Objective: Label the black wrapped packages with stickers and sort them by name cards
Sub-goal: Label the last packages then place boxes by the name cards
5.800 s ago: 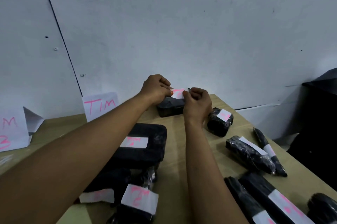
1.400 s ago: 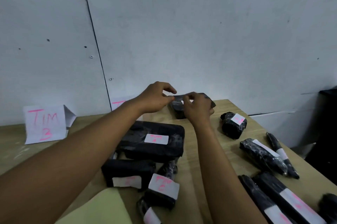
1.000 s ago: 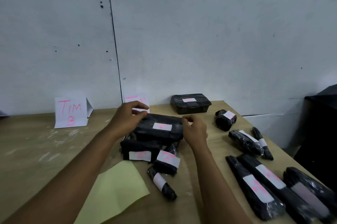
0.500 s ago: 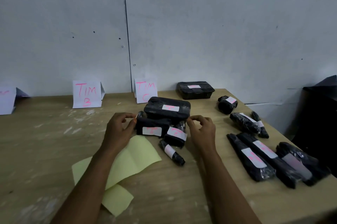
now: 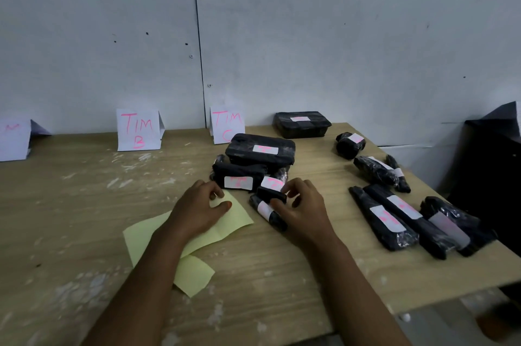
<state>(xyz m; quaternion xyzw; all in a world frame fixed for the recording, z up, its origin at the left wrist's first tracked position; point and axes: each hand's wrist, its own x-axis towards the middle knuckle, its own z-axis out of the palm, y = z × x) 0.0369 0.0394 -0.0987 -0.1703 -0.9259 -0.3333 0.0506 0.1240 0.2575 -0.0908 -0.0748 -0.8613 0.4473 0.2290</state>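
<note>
Fig.: sorting stage, seen from the worker's side of the wooden table (image 5: 84,204). Left hand (image 5: 197,210) lay flat and loosely open on a yellow paper sheet (image 5: 236,219), gripping nothing. Right hand (image 5: 304,210) hovered w/ fingers curled but open, at the small packages of the centre pile; thumb close to a short black roll (image 5: 267,212) w/ a white sticker, no grip closed yet. Centre pile: a large flat package (image 5: 260,150) on top, a box-shaped one (image 5: 238,178) below, both w/ pink-marked stickers; pile sat just near of the card "TIM C" (image 5: 227,123). Card "TIM B" (image 5: 138,130) stood farther left, nothing in front of it. A third card (image 5: 14,138) at far left, lettering mostly cut off. Another tray-shaped package (image 5: 301,123) lay far, against the wall; long labelled packages (image 5: 386,219) lay in a row at right.

Step in hand, prob.: pick one small package & read its sticker. Advice: lift from the pile's near edge so the top package doesn't slide; turn sticker up, check letter vs. card before placing.
</note>
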